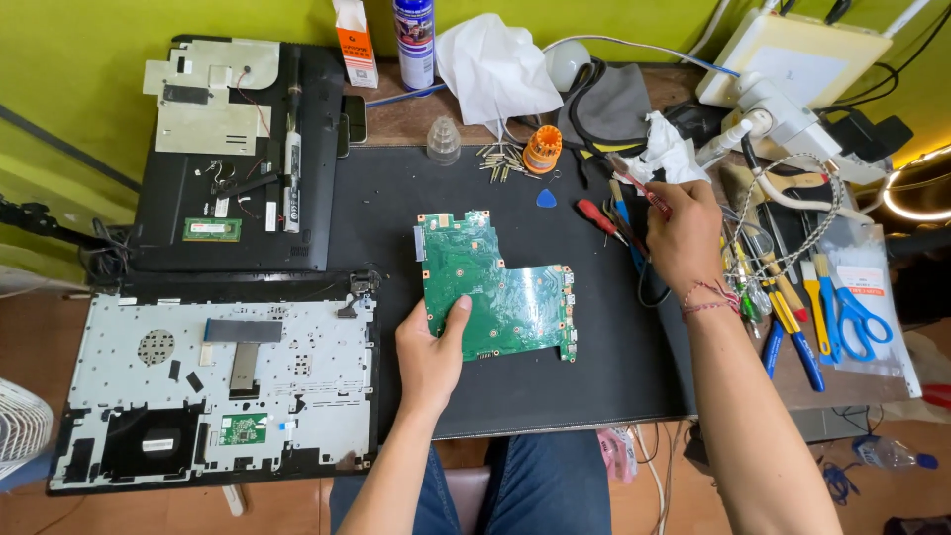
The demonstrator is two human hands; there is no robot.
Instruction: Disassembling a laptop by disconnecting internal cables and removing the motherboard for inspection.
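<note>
Teardown looks well along, judging by the spread. Green circuit board (497,287) is already out of the machine, lying flat mid-mat on the black work mat (555,386), w/ the left hand (431,355) pinching its near-left corner, thumb on top, fingers curled under. Right hand (682,238) is up at the far right, fingers closed on a thin red-tipped tool (639,185), prob. a small driver or pick, can't tell which, hovering over the tool pile, well apart from the board.

Left side of the desk: opened laptop base (213,391) sits near-left, inner frame bare, board bay looks vacated. Behind it the other shell half (238,149) lies face down, a small green memory stick (211,230) resting on it. Loose screws (500,160) and an orange bit holder (542,149) sit at the far edge of the mat, blue pick (546,198) just beside.

So: casing split, board lifted out, done. Whatever work the board itself needs, plus refitting, seems still ahead; nothing on the board looks removed or swapped yet, tho detail's too small to be sure.
</note>
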